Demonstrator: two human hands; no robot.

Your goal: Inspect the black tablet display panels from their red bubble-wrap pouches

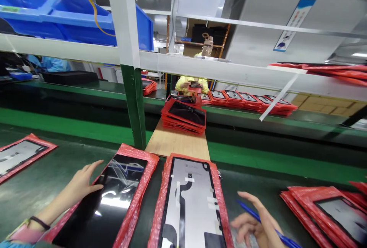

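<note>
My left hand (pixel 83 182) lies at the left edge of a glossy black display panel (pixel 110 194), thumb and fingers spread, seemingly touching it. Under that panel is red bubble wrap (pixel 137 209). A second panel (pixel 197 198), grey-backed with black strips and bits of tape, rests face down on a stack of red bubble-wrap bags in front of me. Just right of it, my right hand (pixel 255 221) has a blue pen (pixel 249 210) held between its fingers. That hand is slightly blurred and apart from the panel.
Another grey-backed panel (pixel 20 156) lies far left, and wrapped panels (pixel 338 209) are stacked at right. A wooden board (pixel 179 144) bears a pile of panels (pixel 185 116). A green post (pixel 134 106) stands ahead. Blue bins (pixel 71 18) sit overhead; a person in yellow (pixel 183 82) works opposite.
</note>
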